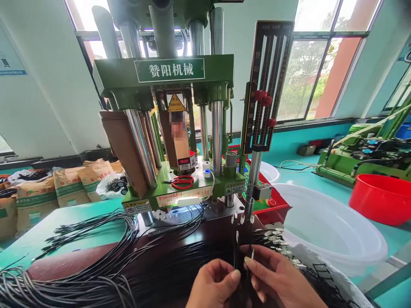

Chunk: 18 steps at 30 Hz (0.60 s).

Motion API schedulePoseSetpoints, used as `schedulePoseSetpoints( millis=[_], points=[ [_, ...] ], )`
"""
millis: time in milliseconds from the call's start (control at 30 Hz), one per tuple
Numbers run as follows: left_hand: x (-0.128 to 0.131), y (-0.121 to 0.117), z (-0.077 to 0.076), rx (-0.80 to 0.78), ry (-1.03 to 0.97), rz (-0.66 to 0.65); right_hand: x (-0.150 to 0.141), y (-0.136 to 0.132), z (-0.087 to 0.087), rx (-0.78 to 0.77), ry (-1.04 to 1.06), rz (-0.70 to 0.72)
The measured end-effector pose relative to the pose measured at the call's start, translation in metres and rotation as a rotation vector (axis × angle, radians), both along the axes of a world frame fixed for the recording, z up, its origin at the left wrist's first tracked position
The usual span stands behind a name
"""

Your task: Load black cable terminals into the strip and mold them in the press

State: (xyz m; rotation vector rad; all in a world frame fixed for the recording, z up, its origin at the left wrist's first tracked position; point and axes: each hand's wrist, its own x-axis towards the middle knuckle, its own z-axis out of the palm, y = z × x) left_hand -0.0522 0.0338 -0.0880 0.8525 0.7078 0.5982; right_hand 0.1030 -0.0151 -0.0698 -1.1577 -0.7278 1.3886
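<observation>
My left hand (pixel 215 283) and my right hand (pixel 278 279) meet at the bottom middle, both pinched on thin black cables with metal plug ends (pixel 241 239) that stand up between the fingertips. Under the hands lies a thick bundle of black cables (pixel 105 273) stretching to the left over a dark brown pad. More metal plug ends (pixel 279 239) fan out just right of my right hand. Straight ahead stands a green vertical press machine (pixel 173 128) with steel columns and a sign in Chinese characters.
Red-handled scissors (pixel 182 182) lie on the machine's green base. A large white plastic tub (pixel 334 231) stands to the right, a red tub (pixel 382 199) behind it. Brown sacks (pixel 67 186) are stacked on the left. A black ruler-like rail with red knobs (pixel 266 94) rises right of the press.
</observation>
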Motion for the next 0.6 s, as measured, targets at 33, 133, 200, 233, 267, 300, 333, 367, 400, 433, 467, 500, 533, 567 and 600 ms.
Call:
schedulePoseSetpoints(
  millis=[33,133,200,233,267,300,333,367,400,433,467,500,533,567,600],
  points=[
    [0.0,0.0,0.0,0.004,-0.007,-0.001,0.0,0.0,-0.002,-0.003,-0.001,-0.019],
    [0.0,0.001,0.0,-0.003,0.007,-0.012,-0.001,0.001,-0.008,0.007,0.039,-0.036],
    [0.001,0.001,0.002,-0.003,0.047,-0.003,-0.001,0.002,-0.011,0.013,0.04,-0.016],
    [0.001,0.002,0.003,-0.003,0.069,0.008,0.0,0.003,-0.012,0.012,0.024,0.002],
    [0.002,0.002,0.004,0.0,0.088,0.018,0.0,0.003,-0.013,0.014,0.001,0.019],
    [0.002,0.002,0.006,0.005,0.101,0.02,0.001,0.003,-0.013,0.023,-0.022,0.041],
    [0.002,0.002,0.006,0.012,0.105,0.016,0.001,0.004,-0.013,0.037,-0.037,0.061],
    [0.003,0.002,0.007,0.017,0.101,0.007,0.002,0.004,-0.013,0.057,-0.04,0.08],
    [0.004,0.001,0.007,0.025,0.093,-0.004,0.002,0.004,-0.014,0.076,-0.033,0.102],
    [0.004,0.001,0.006,0.038,0.087,-0.013,0.001,0.004,-0.014,0.089,-0.017,0.12],
    [0.005,0.0,0.005,0.051,0.08,-0.017,0.001,0.005,-0.015,0.091,0.001,0.129],
    [0.005,-0.001,0.004,0.061,0.073,-0.019,0.0,0.005,-0.015,0.081,0.019,0.13],
    [0.006,-0.002,0.002,0.067,0.063,-0.023,-0.001,0.005,-0.015,0.064,0.032,0.122],
    [0.006,-0.003,0.001,0.068,0.05,-0.029,-0.002,0.006,-0.016,0.046,0.035,0.108],
    [0.006,-0.003,-0.001,0.063,0.029,-0.033,-0.003,0.006,-0.016,0.031,0.03,0.093]
  ],
)
